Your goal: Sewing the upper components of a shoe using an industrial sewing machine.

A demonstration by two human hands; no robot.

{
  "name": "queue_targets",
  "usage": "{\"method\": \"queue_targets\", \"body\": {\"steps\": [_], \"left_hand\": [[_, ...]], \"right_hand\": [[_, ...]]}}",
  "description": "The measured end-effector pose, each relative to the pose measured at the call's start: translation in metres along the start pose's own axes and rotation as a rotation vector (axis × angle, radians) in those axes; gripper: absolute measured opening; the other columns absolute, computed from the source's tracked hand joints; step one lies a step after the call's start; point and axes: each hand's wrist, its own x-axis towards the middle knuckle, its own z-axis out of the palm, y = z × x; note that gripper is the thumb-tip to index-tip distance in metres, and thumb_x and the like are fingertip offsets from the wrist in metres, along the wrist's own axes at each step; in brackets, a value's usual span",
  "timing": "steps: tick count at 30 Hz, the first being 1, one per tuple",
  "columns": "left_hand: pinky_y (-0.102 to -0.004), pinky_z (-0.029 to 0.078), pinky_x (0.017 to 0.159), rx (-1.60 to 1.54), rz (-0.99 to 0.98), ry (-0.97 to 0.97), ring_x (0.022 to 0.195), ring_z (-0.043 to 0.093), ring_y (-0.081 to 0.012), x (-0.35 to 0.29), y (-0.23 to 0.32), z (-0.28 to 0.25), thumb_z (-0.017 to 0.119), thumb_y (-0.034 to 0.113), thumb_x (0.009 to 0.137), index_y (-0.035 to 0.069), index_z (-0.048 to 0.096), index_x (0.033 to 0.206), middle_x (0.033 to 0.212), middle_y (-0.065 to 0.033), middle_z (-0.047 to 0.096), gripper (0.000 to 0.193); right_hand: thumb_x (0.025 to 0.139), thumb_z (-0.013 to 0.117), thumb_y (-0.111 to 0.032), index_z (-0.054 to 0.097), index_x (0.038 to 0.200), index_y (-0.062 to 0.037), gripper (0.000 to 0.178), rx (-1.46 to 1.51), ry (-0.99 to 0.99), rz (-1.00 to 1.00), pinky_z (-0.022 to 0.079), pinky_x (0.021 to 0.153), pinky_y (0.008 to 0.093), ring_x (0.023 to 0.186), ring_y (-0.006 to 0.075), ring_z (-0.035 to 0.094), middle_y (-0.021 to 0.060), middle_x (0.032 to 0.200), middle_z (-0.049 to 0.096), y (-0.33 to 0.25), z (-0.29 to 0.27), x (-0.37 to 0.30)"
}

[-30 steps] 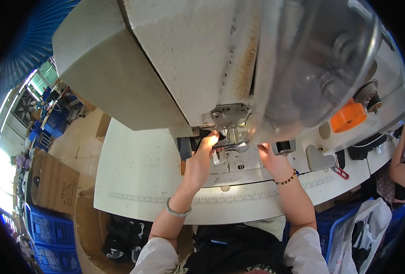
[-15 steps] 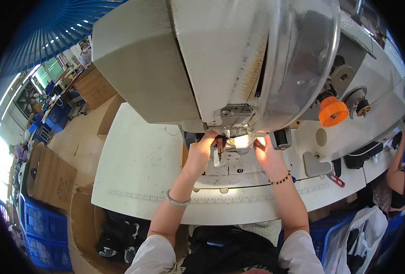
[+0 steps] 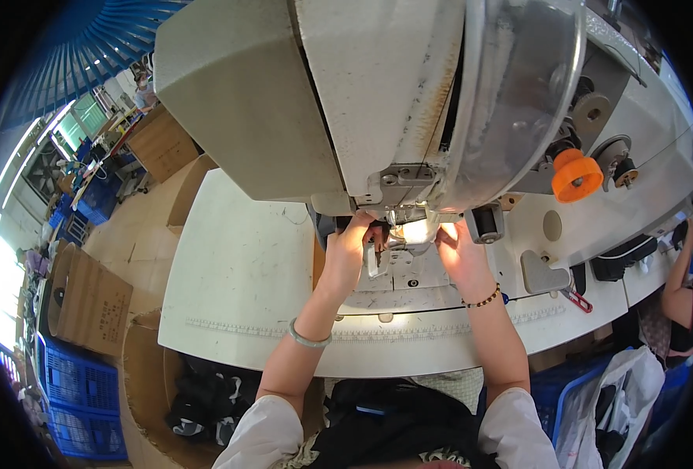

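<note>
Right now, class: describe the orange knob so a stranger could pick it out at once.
Start at the big cream sewing machine over the white table. Follow its body to the right, past the clear curved guard. The orange knob sticks out there, the only bright orange part among grey metal discs.

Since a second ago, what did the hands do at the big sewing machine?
Both hands crept further in under the sewing machine. The left hand and right hand now sit closer together beside the lit needle area. The view also tilted. Nothing was visibly picked up or dropped. The white table stayed as it was.
</note>
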Motion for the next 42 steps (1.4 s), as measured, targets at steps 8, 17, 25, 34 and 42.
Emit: {"method": "queue_targets", "body": {"steps": [8, 17, 25, 34, 42], "left_hand": [[-0.0215, 0.033, 0.053, -0.159, 0.025, 0.001, 0.054, 0.041, -0.0096, 0.000, 0.001, 0.002, 0.039, 0.017, 0.081, 0.001, 0.050, 0.078, 0.059, -0.0023, 0.047, 0.019], [-0.0233, 0.036, 0.050, -0.169, -0.032, -0.018, 0.051, 0.044, -0.0129, 0.003, -0.009, -0.005, 0.038, 0.015, 0.082, 0.002, 0.048, 0.074, 0.062, -0.0057, 0.047, 0.018], [-0.0286, 0.039, 0.074, -0.650, 0.007, 0.115, 0.083, 0.051, -0.0167, 0.045, 0.005, -0.018, 0.038, 0.023, 0.083, 0.003, 0.046, 0.097, 0.088, -0.0073, 0.052, 0.026], [-0.0331, 0.037, 0.085, -0.920, 0.012, -0.103, 0.092, 0.046, -0.0206, 0.048, 0.010, -0.028, 0.037, 0.026, 0.083, 0.001, 0.043, 0.097, 0.096, -0.0080, 0.047, 0.030], [-0.0334, 0.027, 0.093, -1.201, 0.065, -0.061, 0.106, 0.034, -0.0200, 0.035, -0.003, -0.029, 0.044, 0.030, 0.079, -0.002, 0.040, 0.099, 0.105, -0.0103, 0.040, 0.038]], "right_hand": [[0.073, 0.043, -0.003, 0.047, 0.057, -0.0014, 0.017, 0.126, -0.048, 0.149, 0.029, 0.047, 0.0213, 0.051, 0.0050, 0.037, -0.0002, 0.053, 0.039, -0.007, 0.003, -0.003], [0.076, 0.051, -0.008, 0.047, 0.089, -0.0065, 0.014, 0.240, -0.016, 0.261, 0.037, 0.063, 0.0234, 0.068, 0.0103, 0.047, 0.0010, 0.078, 0.050, 0.008, -0.025, 0.001], [0.080, 0.045, -0.020, 0.044, 0.098, -0.0059, 0.023, 0.285, -0.131, 0.149, 0.037, 0.083, 0.0290, 0.093, 0.0148, 0.045, 0.0056, 0.098, 0.047, 0.023, -0.026, 0.022], [0.078, 0.046, -0.016, 0.043, 0.102, -0.0035, 0.027, -0.617, -0.185, 0.207, 0.039, 0.080, 0.0298, 0.091, 0.0155, 0.046, 0.0058, 0.095, 0.048, 0.089, -0.046, 0.081], [0.075, 0.050, -0.017, 0.043, 0.103, -0.0052, 0.031, -0.789, -0.260, 0.258, 0.037, 0.081, 0.0313, 0.094, 0.0181, 0.045, 0.0065, 0.099, 0.048, 0.095, -0.058, 0.106]]}}
